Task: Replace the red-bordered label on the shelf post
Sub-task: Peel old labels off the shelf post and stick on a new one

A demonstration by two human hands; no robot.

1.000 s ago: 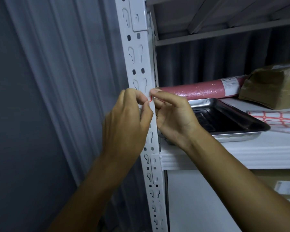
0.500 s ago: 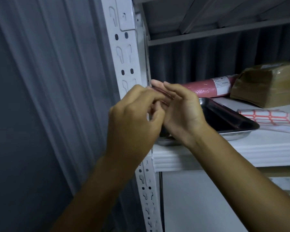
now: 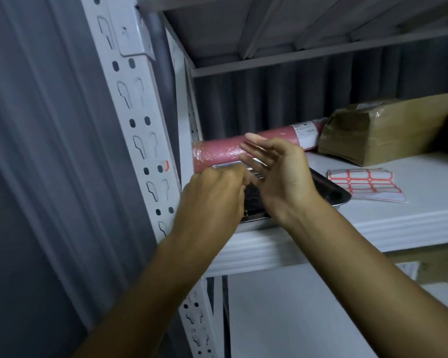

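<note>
**A:** Where does the job stand?

**B:** Use the metal tray (image 3: 332,195) as your landmark. Your left hand (image 3: 212,202) hangs over its near left corner, fingers curled in, tips bunched toward the tray. They may be pinching a peeled scrap, but the tips are hidden, so I cannot tell whether they hold anything. Your right hand (image 3: 282,177) is over the tray's middle, fingers straight and spread, grasping nothing.

**A:** And the label?

**B:** On the white shelf post (image 3: 140,130), left of the tray and just above its rim height, only a small red-bordered corner (image 3: 166,165) shows at the post's edge. I judge that to be a remnant of the old label; most of that face looks bare.

**A:** So which step is this?

**B:** Removal, near its end, I think: you look to be dropping peeled waste into the tray. The fresh label is not yet on.

**A:** What does the next move call for?

**B:** First, pick off that red remnant with a fingernail, so the new one lies flat. Then reach right of the tray to the sheet of red-bordered labels (image 3: 365,183), which lies flat on the white shelf (image 3: 373,223) in front of the brown taped parcel (image 3: 388,127). The pink roll (image 3: 243,148) lies behind the tray, so pass in front of it. Peel one label without creasing it, then press it on squarely, clear of the post's slots.
</note>
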